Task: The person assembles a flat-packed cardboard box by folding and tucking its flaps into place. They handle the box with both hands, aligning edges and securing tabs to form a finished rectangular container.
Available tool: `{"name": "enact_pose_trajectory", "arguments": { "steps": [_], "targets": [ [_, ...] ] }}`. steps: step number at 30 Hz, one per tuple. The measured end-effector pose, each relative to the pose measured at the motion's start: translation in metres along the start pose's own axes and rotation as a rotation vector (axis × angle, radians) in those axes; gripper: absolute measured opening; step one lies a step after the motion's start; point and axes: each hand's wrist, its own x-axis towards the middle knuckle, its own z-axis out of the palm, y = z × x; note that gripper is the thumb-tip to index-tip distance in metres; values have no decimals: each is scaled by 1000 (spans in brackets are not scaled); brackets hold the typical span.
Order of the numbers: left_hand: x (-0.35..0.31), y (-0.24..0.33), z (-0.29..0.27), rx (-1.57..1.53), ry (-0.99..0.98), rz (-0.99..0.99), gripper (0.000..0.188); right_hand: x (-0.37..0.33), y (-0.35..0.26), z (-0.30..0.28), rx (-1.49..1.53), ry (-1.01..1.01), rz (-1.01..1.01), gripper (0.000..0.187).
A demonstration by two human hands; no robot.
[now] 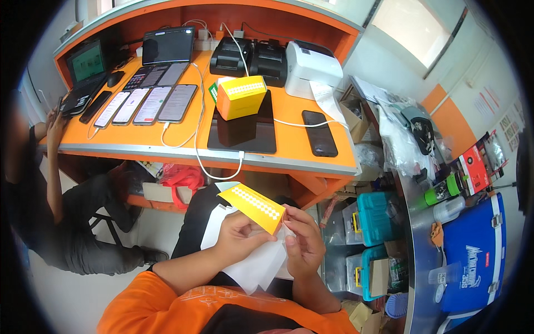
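A small yellow carton [256,207] with a white diamond pattern is held over my lap, one end flap standing up. My left hand [238,238] is closed around its near side, thumb along the lower edge. At the carton's right end, the fingers of my right hand [303,239] are bent against its orange side. White paper sheets [250,264] lie on my lap under both hands. On the desk ahead, a similar yellow and orange box [242,99] stands on a black tablet [245,136], which has a white cable plugged in.
Several phones [150,104], a black phone [320,133], a laptop [86,69] and a white printer [313,69] occupy the orange desk [189,136]. White cables cross its edge. A person [61,206] sits at the left. A blue cooler box [475,250] and teal-lidded bins [378,217] stand right.
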Motion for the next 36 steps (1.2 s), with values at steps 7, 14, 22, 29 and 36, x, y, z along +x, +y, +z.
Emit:
{"name": "enact_pose_trajectory", "arguments": {
  "steps": [7, 14, 22, 29, 36],
  "targets": [
    [1, -2, 2, -86, -15, -11, 35, -2, 5, 0, 138, 20, 63, 22],
    [2, -3, 2, -152, -23, -53, 31, 1, 3, -5, 285, 19, 180, 15],
    [2, -4, -7, -22, 19, -108, 17, 2, 2, -10, 242, -18, 210, 17],
    [5, -2, -9, -39, 1, -118, 14, 4, 1, -9, 244, -33, 206, 18],
    [6, -5, -11, 9, 2, -128, 8, 4, 0, -6, 129, -4, 215, 15]
  ]
}}
